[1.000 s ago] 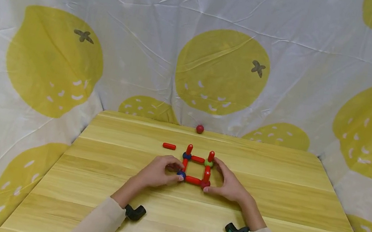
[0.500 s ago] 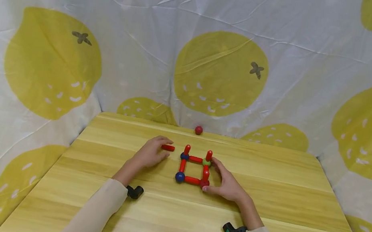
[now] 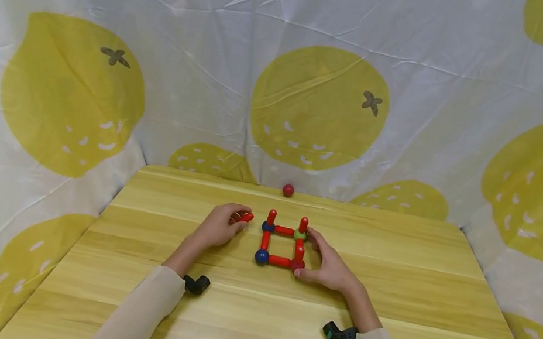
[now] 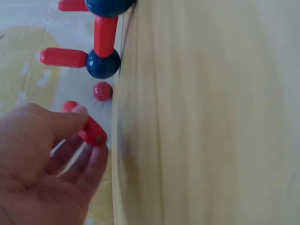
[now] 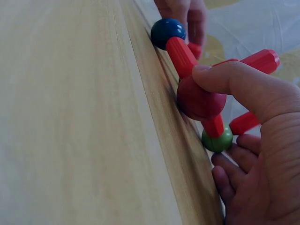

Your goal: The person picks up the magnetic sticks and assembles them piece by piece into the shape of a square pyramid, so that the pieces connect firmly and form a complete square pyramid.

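Observation:
My left hand (image 3: 222,224) pinches a loose red stick (image 4: 95,132) between thumb and fingertips, left of a square ball-and-stick frame (image 3: 280,261). Red rods join the frame's corner balls: a near-left blue ball (image 3: 262,257), a far-left blue ball (image 3: 268,226), a green ball (image 5: 218,139) at far right and a dark red ball (image 5: 200,99) at near right. Rods stand upright on every corner except the near-left blue one. My right hand (image 3: 333,267) holds the frame's right side, its thumb on the dark red ball and fingertips at the green one.
A loose red ball (image 3: 288,190) lies at the table's back edge, beyond the frame. Behind the wooden table (image 3: 395,260) hangs a white cloth (image 3: 203,64) printed with yellow fruit. A black wrist device (image 3: 338,333) sits on each wrist.
My left hand has let go of the frame's near-left blue ball, moved left and away from me, and picked up the loose red stick. The right hand stays on the frame.

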{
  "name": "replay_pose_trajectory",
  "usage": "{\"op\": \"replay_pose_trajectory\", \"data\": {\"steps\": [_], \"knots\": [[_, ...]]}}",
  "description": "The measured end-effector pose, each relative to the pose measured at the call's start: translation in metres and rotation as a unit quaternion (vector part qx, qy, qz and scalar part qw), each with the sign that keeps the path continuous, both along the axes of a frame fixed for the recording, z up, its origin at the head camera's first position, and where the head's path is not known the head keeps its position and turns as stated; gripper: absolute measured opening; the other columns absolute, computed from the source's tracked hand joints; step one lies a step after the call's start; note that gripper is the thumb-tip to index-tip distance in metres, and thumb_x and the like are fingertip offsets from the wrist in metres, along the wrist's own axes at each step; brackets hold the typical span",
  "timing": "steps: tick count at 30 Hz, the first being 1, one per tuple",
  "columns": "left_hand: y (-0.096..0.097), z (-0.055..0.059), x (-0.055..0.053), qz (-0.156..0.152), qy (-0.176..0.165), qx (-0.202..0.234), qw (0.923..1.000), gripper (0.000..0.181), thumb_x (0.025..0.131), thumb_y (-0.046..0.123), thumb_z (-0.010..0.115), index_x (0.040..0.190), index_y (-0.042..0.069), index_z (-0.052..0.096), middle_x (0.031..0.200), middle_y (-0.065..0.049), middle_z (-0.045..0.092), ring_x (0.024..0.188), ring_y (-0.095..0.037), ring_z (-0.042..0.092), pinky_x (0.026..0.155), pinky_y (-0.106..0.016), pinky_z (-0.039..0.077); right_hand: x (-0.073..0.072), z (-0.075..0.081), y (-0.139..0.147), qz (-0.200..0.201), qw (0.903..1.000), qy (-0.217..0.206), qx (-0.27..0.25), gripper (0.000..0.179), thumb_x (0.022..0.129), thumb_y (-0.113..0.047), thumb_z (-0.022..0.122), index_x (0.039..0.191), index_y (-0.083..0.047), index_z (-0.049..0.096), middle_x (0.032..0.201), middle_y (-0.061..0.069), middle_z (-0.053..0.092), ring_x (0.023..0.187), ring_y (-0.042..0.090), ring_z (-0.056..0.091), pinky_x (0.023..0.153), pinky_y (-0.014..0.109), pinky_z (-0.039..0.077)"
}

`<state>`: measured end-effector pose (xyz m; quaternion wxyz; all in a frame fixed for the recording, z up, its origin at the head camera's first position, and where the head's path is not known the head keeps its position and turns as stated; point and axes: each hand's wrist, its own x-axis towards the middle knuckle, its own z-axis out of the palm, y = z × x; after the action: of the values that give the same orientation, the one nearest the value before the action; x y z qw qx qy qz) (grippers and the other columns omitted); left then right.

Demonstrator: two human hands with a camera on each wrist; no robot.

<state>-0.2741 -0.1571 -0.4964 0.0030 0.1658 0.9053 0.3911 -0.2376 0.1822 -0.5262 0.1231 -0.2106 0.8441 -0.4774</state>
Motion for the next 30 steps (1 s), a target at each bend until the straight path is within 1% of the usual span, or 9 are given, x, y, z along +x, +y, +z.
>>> {"op": "replay_pose_trajectory", "data": {"steps": [2, 5, 8, 11, 15, 20, 26, 28, 30], "knots": [[0.001, 0.001, 0.007, -0.014, -0.019, 0.064, 0.9976, 0.034, 0.099, 0.01, 0.069, 0.133, 0.005, 0.066, 0.122, -0.011, 0.07, 0.113, -0.027, 0.069, 0.1, -0.039, 0.058, 0.0, 0.0, 0.0, 0.001, 1.0, -0.001, 0.003, 0.11, 0.077, -0.036, 0.09, 0.164, -0.02, 0.023, 0.165, 0.009, 0.037, 0.15, 0.036, 0.037, 0.125, 0.054, 0.028], [0.004, 0.004, 0.018, -0.05, -0.05, 0.143, 0.9872, 0.032, 0.099, 0.009, 0.068, 0.131, 0.005, 0.066, 0.127, -0.011, 0.069, 0.119, -0.027, 0.067, 0.101, -0.034, 0.057, 0.0, 0.002, 0.0, -0.001, 1.0, -0.003, 0.004, 0.11, 0.077, -0.035, 0.09, 0.164, -0.019, 0.024, 0.165, 0.009, 0.036, 0.15, 0.036, 0.036, 0.125, 0.055, 0.027], [0.008, 0.008, 0.028, -0.098, -0.073, 0.178, 0.9764, 0.034, 0.1, 0.009, 0.067, 0.133, 0.003, 0.065, 0.131, -0.013, 0.068, 0.122, -0.028, 0.066, 0.1, -0.031, 0.057, 0.0, 0.004, 0.0, -0.003, 1.0, -0.005, 0.003, 0.11, 0.077, -0.033, 0.09, 0.163, -0.018, 0.025, 0.165, 0.009, 0.035, 0.15, 0.036, 0.036, 0.125, 0.055, 0.027], [0.013, 0.009, 0.036, -0.135, -0.086, 0.187, 0.9691, 0.035, 0.101, 0.01, 0.066, 0.135, 0.004, 0.064, 0.135, -0.013, 0.066, 0.124, -0.029, 0.064, 0.101, -0.029, 0.056, 0.0, 0.003, 0.0, -0.002, 1.0, -0.006, 0.003, 0.109, 0.077, -0.032, 0.089, 0.163, -0.018, 0.024, 0.166, 0.01, 0.035, 0.15, 0.036, 0.036, 0.126, 0.054, 0.026], [0.018, 0.006, 0.044, -0.158, -0.098, 0.183, 0.9653, 0.034, 0.102, 0.012, 0.064, 0.136, 0.008, 0.064, 0.138, -0.01, 0.065, 0.126, -0.026, 0.064, 0.102, -0.028, 0.055, 0.001, 0.001, 0.0, 0.0, 1.0, -0.005, 0.003, 0.109, 0.077, -0.033, 0.089, 0.164, -0.019, 0.024, 0.166, 0.01, 0.035, 0.151, 0.036, 0.035, 0.126, 0.054, 0.026], [0.022, 0.0, 0.048, -0.169, -0.105, 0.169, 0.9652, 0.033, 0.104, 0.012, 0.061, 0.137, 0.012, 0.064, 0.138, -0.009, 0.066, 0.123, -0.023, 0.067, 0.102, -0.028, 0.055, 0.002, 0.0, -0.001, 0.001, 1.0, -0.007, -0.001, 0.109, 0.077, -0.033, 0.089, 0.164, -0.021, 0.024, 0.166, 0.009, 0.035, 0.151, 0.035, 0.034, 0.126, 0.055, 0.026], [0.024, -0.006, 0.051, -0.176, -0.099, 0.161, 0.9659, 0.038, 0.105, 0.013, 0.06, 0.142, 0.005, 0.06, 0.144, -0.013, 0.062, 0.128, -0.024, 0.064, 0.104, -0.029, 0.054, 0.005, 0.001, 0.001, 0.004, 1.0, 0.002, -0.001, 0.11, 0.078, -0.036, 0.089, 0.164, -0.022, 0.023, 0.165, 0.011, 0.036, 0.151, 0.037, 0.035, 0.125, 0.056, 0.027], [0.024, -0.006, 0.052, -0.177, -0.098, 0.165, 0.9655, 0.04, 0.105, 0.013, 0.06, 0.144, 0.004, 0.058, 0.145, -0.016, 0.06, 0.13, -0.026, 0.062, 0.105, -0.03, 0.054, 0.007, 0.002, 0.003, 0.009, 0.9999, 0.006, -0.012, 0.11, 0.078, -0.036, 0.09, 0.164, -0.022, 0.022, 0.165, 0.012, 0.036, 0.151, 0.038, 0.035, 0.125, 0.057, 0.027], [0.022, -0.006, 0.053, -0.169, -0.102, 0.167, 0.966, 0.042, 0.105, 0.015, 0.061, 0.145, 0.005, 0.058, 0.146, -0.015, 0.06, 0.132, -0.025, 0.061, 0.105, -0.03, 0.053, 0.01, 0.004, 0.007, 0.01, 0.9995, 0.014, -0.026, 0.108, 0.079, -0.035, 0.09, 0.164, -0.021, 0.024, 0.164, 0.012, 0.037, 0.15, 0.039, 0.037, 0.124, 0.058, 0.028]]}}
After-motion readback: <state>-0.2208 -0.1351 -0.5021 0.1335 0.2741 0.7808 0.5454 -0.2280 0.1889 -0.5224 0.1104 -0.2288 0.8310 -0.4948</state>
